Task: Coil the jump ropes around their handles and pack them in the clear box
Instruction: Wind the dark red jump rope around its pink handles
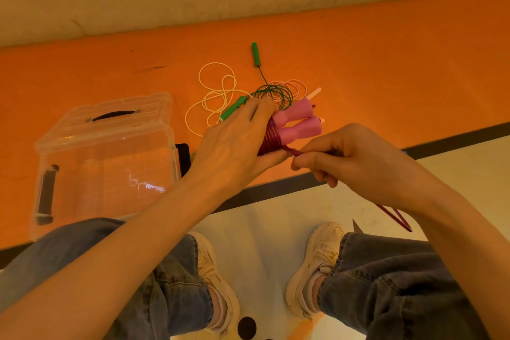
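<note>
My left hand (234, 143) grips two pink handles (296, 124) held side by side, with dark purple rope (269, 141) coiled around their near ends. My right hand (350, 157) pinches the loose purple rope just right of the coil; the rest of the rope trails below my wrist (397, 218). A green jump rope (271, 94) lies on the orange mat behind, one handle far back (255, 54) and one (233, 112) by my left fingers. A white rope (218, 96) and a pale pink rope (292, 87) lie loose beside it. The clear box (107, 163) stands open at the left.
The orange mat (386, 63) ends in a dark border along its near edge. A pale wall rises behind it. My knees in jeans and white sneakers (317, 265) sit on the light floor below. The box lid with a black handle (116, 114) leans back.
</note>
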{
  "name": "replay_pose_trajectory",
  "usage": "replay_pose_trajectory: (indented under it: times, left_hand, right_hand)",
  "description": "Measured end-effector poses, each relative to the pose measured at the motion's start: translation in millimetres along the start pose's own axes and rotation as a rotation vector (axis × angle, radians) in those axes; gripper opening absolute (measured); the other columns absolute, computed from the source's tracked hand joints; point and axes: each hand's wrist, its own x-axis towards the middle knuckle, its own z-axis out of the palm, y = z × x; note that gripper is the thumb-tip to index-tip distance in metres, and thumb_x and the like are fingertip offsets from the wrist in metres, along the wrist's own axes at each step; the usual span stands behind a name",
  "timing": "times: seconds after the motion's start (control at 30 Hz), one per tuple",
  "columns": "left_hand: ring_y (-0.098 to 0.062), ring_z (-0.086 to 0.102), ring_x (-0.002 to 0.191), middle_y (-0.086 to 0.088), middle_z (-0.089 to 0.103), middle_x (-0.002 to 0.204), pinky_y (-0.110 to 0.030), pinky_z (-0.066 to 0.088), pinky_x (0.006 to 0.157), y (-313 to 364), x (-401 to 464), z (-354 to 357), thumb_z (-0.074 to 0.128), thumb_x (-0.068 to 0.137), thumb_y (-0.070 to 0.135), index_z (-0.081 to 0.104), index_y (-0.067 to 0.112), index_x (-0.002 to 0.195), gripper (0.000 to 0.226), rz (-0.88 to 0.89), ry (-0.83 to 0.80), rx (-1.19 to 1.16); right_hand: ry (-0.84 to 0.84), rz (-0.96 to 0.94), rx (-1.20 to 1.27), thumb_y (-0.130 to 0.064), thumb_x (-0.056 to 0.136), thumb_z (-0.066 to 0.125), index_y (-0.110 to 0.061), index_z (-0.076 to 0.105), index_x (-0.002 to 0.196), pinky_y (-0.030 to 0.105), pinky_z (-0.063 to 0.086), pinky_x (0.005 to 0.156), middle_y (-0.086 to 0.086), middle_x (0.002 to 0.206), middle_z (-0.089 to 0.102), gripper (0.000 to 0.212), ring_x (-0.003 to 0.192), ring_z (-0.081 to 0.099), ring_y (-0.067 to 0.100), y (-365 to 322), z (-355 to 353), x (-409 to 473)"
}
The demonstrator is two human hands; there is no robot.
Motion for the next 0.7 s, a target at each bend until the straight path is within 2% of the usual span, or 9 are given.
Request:
replay_pose_trajectory:
  times: [0.1,0.2,0.3,0.4,0.43,0.5,0.6,0.7]
  left_hand:
    - [-0.022,0.058,0.091,0.002,0.057,0.109,-0.033,0.046,0.055,1,1,0,0.05,0.077,0.061,0.049,0.019,0.116,0.057,0.019,0.038,0.024]
    - [-0.024,0.059,0.091,0.001,0.058,0.107,-0.03,0.038,0.056,0,1,1,0.068,0.076,0.052,0.051,0.018,0.115,0.054,0.03,0.003,0.062]
    - [-0.022,0.06,0.091,0.004,0.06,0.103,-0.028,0.035,0.057,-3,-1,1,0.071,0.073,0.052,0.054,0.023,0.111,0.051,0.013,-0.029,0.091]
    - [-0.019,0.059,0.088,0.009,0.061,0.098,-0.03,0.042,0.059,-2,-2,-1,0.07,0.071,0.055,0.054,0.028,0.107,0.047,-0.004,-0.051,0.065]
    - [-0.018,0.059,0.086,0.009,0.062,0.097,-0.03,0.042,0.058,-1,-2,-1,0.07,0.071,0.056,0.055,0.028,0.106,0.047,0.006,-0.057,0.052]
    - [-0.017,0.059,0.084,0.01,0.062,0.097,-0.029,0.039,0.056,1,-1,-2,0.069,0.072,0.058,0.056,0.029,0.106,0.047,0.053,-0.074,0.046]
    - [-0.014,0.058,0.081,0.01,0.062,0.097,-0.028,0.037,0.054,6,-1,-2,0.064,0.076,0.06,0.054,0.027,0.106,0.046,0.132,-0.099,0.054]
    - [-0.013,0.057,0.077,0.009,0.062,0.097,-0.027,0.04,0.052,10,-3,-2,0.061,0.078,0.061,0.051,0.023,0.108,0.05,0.159,-0.099,0.025]
  right_hand:
    - [0.021,-0.007,-0.062,-0.034,0.087,0.061,-0.016,0.076,0.086,0.024,0.044,0.056,0.0,0.063,0.064,0.023,0.055,0.054,0.006,0,-4,0]
    - [0.02,-0.018,-0.12,-0.026,0.082,0.07,-0.031,0.072,0.088,0.021,0.047,0.06,-0.006,0.069,0.068,0.008,0.069,0.061,0.006,-2,-11,-1]
    - [-0.024,0.003,-0.152,-0.019,0.078,0.074,-0.038,0.063,0.091,0.004,0.046,0.067,-0.014,0.077,0.068,0.026,0.082,0.061,-0.006,2,-28,-6]
    - [0.007,-0.048,-0.203,-0.027,0.073,0.075,-0.042,0.065,0.086,0.002,0.043,0.069,-0.021,0.076,0.068,0.022,0.082,0.06,-0.008,5,-44,-9]
    - [0.053,-0.077,-0.206,-0.035,0.07,0.071,-0.041,0.068,0.083,0.005,0.044,0.069,-0.02,0.075,0.068,0.015,0.082,0.06,-0.005,5,-46,-9]
    - [0.162,-0.141,-0.178,-0.044,0.067,0.062,-0.034,0.072,0.084,0.013,0.045,0.072,-0.017,0.077,0.068,0.021,0.083,0.06,0.001,3,-46,-6]
    - [0.276,-0.246,-0.154,-0.03,0.077,0.069,-0.024,0.073,0.088,0.012,0.046,0.075,-0.016,0.085,0.068,0.013,0.085,0.062,0.001,3,-38,4]
    - [0.346,-0.264,-0.105,-0.021,0.081,0.072,-0.017,0.075,0.089,0.011,0.045,0.074,-0.009,0.088,0.071,0.01,0.084,0.062,0.002,4,-32,16]
